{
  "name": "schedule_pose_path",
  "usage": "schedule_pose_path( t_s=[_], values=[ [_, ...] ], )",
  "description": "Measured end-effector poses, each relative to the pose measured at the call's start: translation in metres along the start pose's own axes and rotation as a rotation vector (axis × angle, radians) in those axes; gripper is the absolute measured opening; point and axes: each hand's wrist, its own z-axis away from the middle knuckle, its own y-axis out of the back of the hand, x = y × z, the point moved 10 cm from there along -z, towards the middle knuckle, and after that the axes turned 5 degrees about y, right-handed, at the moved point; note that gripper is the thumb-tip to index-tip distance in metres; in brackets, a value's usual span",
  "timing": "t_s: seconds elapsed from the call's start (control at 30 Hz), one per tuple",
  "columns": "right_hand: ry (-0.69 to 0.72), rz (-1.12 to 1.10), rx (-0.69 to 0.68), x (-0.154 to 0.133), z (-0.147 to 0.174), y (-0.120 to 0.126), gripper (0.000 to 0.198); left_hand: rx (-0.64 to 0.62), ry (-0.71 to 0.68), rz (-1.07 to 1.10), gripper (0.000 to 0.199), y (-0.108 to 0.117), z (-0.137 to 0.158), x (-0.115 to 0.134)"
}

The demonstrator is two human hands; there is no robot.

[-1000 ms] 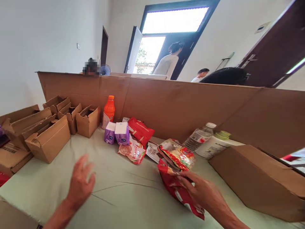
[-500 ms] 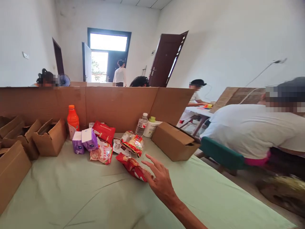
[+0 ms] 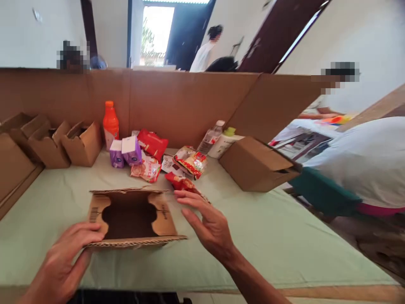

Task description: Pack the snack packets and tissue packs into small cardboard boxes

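Note:
An open cardboard box (image 3: pixel 133 243) stands on the cloth in front of me, its mouth facing up and its inside dark. My left hand (image 3: pixel 68 257) grips its near left corner, fingers over the edge and thumb against the front side. My right hand (image 3: pixel 207 228) hovers to the right of the box, fingers apart and holding nothing. Just beyond those fingertips lies a red snack bag (image 3: pixel 182 182), partly hidden by the hand. Farther back are a red-and-yellow snack bag (image 3: pixel 191 162), a pink-and-white bag (image 3: pixel 146 168) and a plain red bag (image 3: pixel 152 144).
Purple tissue packs (image 3: pixel 131 150) sit before an orange bottle (image 3: pixel 110 122). A clear bottle (image 3: pixel 211 138) and a green-capped white bottle (image 3: pixel 223 143) lean beside a closed carton (image 3: pixel 253 164). Several boxes (image 3: pixel 82 145) line the left. A cardboard partition (image 3: pixel 190 99) backs the table; other people are beyond.
The open box and my left hand have come into view at the front. My right hand has drawn off the red snack bag. The view has tilted down.

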Motion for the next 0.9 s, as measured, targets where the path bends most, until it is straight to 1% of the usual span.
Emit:
schedule_pose_path(
  t_s=[0.07, 0.13, 0.2, 0.23, 0.27, 0.3, 0.37, 0.47, 0.53, 0.57, 0.63, 0.7, 0.73, 0.8, 0.9],
  values=[
    [-0.044, -0.084, -0.010, -0.012, -0.002, 0.004, 0.020, 0.003, -0.018, 0.047, 0.029, -0.004, -0.005, 0.018],
    [-0.059, -0.115, 0.009, -0.025, -0.008, 0.015, 0.021, 0.028, -0.032, 0.065, 0.030, -0.005, -0.007, 0.027],
    [-0.020, -0.145, -0.008, -0.043, -0.019, 0.019, 0.022, 0.046, -0.040, 0.047, 0.030, -0.006, -0.006, 0.029],
    [0.017, -0.167, -0.062, -0.053, -0.025, 0.015, 0.022, 0.056, -0.044, 0.028, 0.030, -0.006, -0.005, 0.030],
    [0.056, -0.186, -0.156, -0.063, -0.032, 0.005, 0.021, 0.065, -0.046, 0.007, 0.030, -0.005, -0.003, 0.031],
    [0.097, -0.193, -0.282, -0.073, -0.037, -0.010, 0.020, 0.068, -0.052, -0.013, 0.030, -0.004, -0.003, 0.032],
    [0.187, -0.165, -0.581, -0.087, -0.042, -0.048, 0.023, 0.039, -0.071, -0.041, 0.029, -0.002, -0.005, 0.036],
    [0.296, -0.070, -0.987, -0.095, -0.036, -0.100, 0.032, -0.119, -0.125, -0.069, 0.026, -0.003, -0.018, 0.043],
    [0.323, 0.044, -1.171, -0.093, -0.032, -0.123, 0.036, -0.260, -0.197, -0.096, 0.027, -0.010, -0.030, 0.049],
    [0.325, 0.129, -1.227, -0.090, -0.032, -0.130, 0.037, -0.327, -0.238, -0.105, 0.029, -0.014, -0.036, 0.052],
    [0.330, 0.308, -1.278, -0.086, -0.034, -0.134, 0.033, -0.433, -0.291, -0.118, 0.026, -0.024, -0.046, 0.057],
    [0.321, 0.420, -1.273, -0.085, -0.039, -0.127, 0.026, -0.462, -0.293, -0.149, 0.015, -0.031, -0.055, 0.058],
    [0.310, 0.436, -1.247, -0.085, -0.041, -0.119, 0.023, -0.437, -0.286, -0.182, 0.011, -0.032, -0.058, 0.057],
    [0.279, 0.403, -1.141, -0.081, -0.046, -0.096, 0.017, -0.331, -0.285, -0.270, 0.009, -0.025, -0.059, 0.054],
    [0.219, 0.272, -0.935, -0.063, -0.043, -0.056, 0.015, -0.147, -0.343, -0.379, 0.018, -0.009, -0.043, 0.046]
  ],
)
